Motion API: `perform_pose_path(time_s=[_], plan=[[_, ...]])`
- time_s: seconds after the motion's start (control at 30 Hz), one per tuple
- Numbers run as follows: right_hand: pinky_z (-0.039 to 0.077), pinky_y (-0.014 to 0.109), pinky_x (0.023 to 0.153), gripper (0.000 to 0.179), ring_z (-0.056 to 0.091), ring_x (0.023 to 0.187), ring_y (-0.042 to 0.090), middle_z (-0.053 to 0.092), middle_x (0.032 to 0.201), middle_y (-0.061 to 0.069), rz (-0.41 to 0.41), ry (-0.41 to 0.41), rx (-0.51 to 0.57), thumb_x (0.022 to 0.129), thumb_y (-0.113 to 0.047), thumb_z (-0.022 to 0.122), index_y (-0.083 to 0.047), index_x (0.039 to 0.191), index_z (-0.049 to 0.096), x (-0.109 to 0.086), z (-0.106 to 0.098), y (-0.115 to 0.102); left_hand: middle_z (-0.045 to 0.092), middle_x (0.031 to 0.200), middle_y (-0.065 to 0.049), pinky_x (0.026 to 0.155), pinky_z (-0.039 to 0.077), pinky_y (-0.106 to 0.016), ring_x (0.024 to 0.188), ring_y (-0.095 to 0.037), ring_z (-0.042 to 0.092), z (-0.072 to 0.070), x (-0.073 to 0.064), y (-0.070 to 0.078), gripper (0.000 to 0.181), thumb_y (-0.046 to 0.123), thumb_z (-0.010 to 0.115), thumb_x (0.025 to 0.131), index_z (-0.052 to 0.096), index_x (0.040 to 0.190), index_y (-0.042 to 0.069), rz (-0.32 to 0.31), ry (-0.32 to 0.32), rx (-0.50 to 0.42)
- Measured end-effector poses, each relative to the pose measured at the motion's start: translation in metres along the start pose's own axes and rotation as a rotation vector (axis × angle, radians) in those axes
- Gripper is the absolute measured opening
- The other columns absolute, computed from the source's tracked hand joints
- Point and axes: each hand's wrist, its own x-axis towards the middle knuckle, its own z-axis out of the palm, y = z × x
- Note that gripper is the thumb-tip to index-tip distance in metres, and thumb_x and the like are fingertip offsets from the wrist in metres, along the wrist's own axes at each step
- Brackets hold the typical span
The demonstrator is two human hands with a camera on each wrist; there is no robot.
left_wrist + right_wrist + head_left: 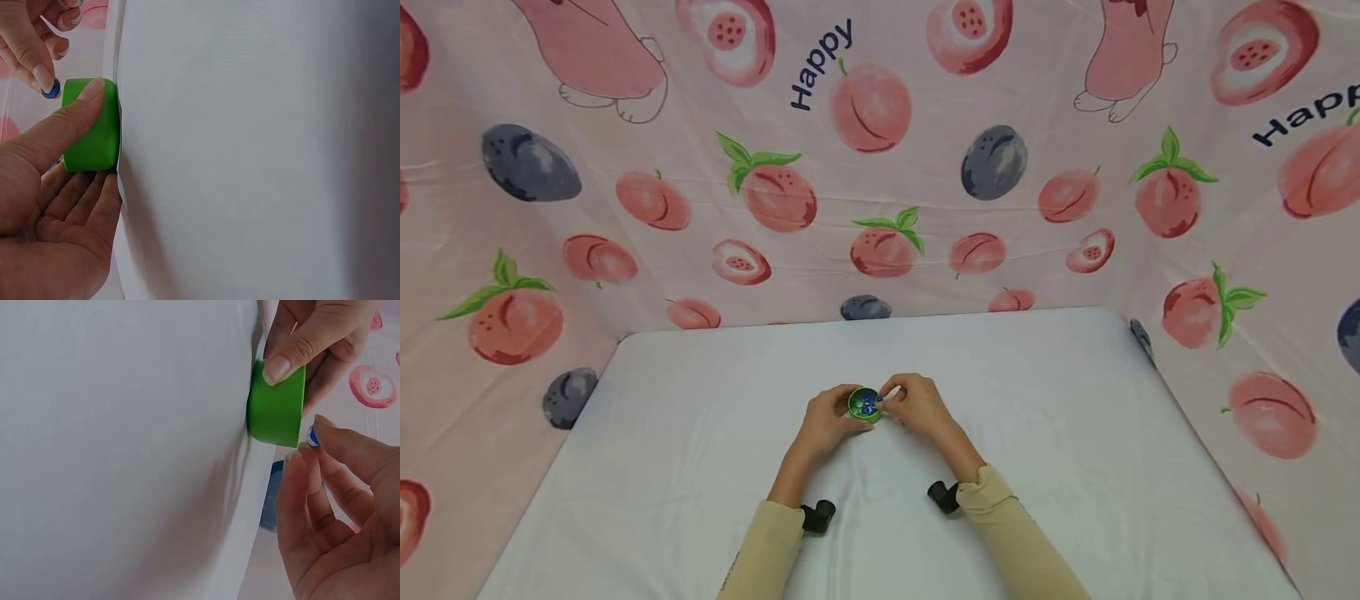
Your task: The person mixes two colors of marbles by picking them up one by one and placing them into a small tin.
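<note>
A small green bowl (853,414) stands upright on the white-covered table with several shiny blue marbles (867,407) inside. My left hand (826,425) holds it from the left side; in the left wrist view the thumb (75,122) lies along its outer wall and the fingers curl behind. At the bowl's right rim, my right hand (919,408) pinches one blue marble (314,436) between thumb and fingertips. Seen from the left wrist, that marble (51,89) is just beyond the rim. The bowl's inside is hidden in both wrist views.
A white cloth (700,467) covers the table, slightly wrinkled near the hands. Behind it and along both sides hangs a pink curtain (925,183) printed with fruit. Black wrist devices (820,517) sit by both sleeve cuffs.
</note>
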Motion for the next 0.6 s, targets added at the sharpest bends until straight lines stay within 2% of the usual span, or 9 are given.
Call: perform_pose_path(time_s=[0.4,0.6], plan=[[0.044,0.02,0.047,0.018,0.055,0.048,0.009,0.071,0.075,0.014,-0.016,-0.027,0.003,0.096,-0.009,0.077,0.0,0.111,0.075,-0.0024,0.0086,0.0015,0.07,0.131,-0.024,0.108,0.057,-0.046,0.128,-0.04,0.066,-0.0027,-0.0058,-0.0014,0.059,-0.007,0.088,0.08,0.065,0.135,-0.007,-0.005,0.011,0.009],[0.046,0.021,0.05,0.021,0.056,0.054,0.01,0.07,0.074,0.008,-0.021,0.019,-0.042,0.095,-0.013,0.079,-0.001,0.112,0.076,-0.0074,0.0073,0.0045,0.07,0.131,-0.024,0.109,0.056,-0.047,0.129,-0.04,0.066,-0.0024,-0.0077,-0.0018,0.06,-0.007,0.087,0.08,0.065,0.135,-0.007,0.0,0.014,0.006]])
